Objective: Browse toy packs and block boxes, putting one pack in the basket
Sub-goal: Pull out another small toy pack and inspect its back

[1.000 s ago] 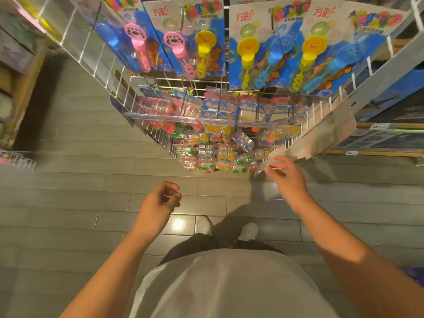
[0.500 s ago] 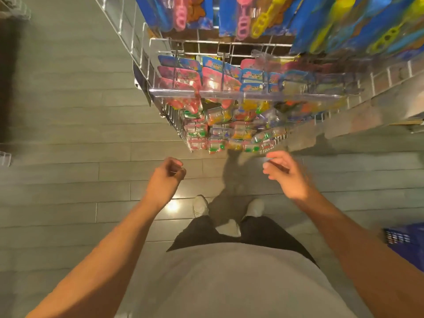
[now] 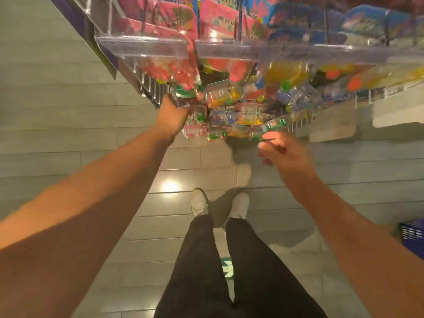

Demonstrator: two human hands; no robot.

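Observation:
Small clear toy packs (image 3: 229,115) with bright contents hang in rows on a wire rack, below pink and blue carded packs (image 3: 183,17) behind clear shelf fronts. My left hand (image 3: 171,115) reaches into the left end of the small packs, touching one with a green piece (image 3: 184,94); its fingertips are hidden among them. My right hand (image 3: 284,154) hovers just under the lowest row, fingers loosely curled and holding nothing, close to a green-ended pack (image 3: 273,125). A corner of the blue basket (image 3: 411,235) stands on the floor at the right edge.
The wire rack (image 3: 151,88) juts out at chest height over a grey tiled floor (image 3: 57,99). Blank price tags (image 3: 332,125) hang along its right side. My legs and white shoes (image 3: 199,203) stand below, with a green floor marker (image 3: 228,267) between them.
The view has closed in on the rack and tilted down. My left hand rose from waist height into the small packs. My right hand moved up under the lowest row.

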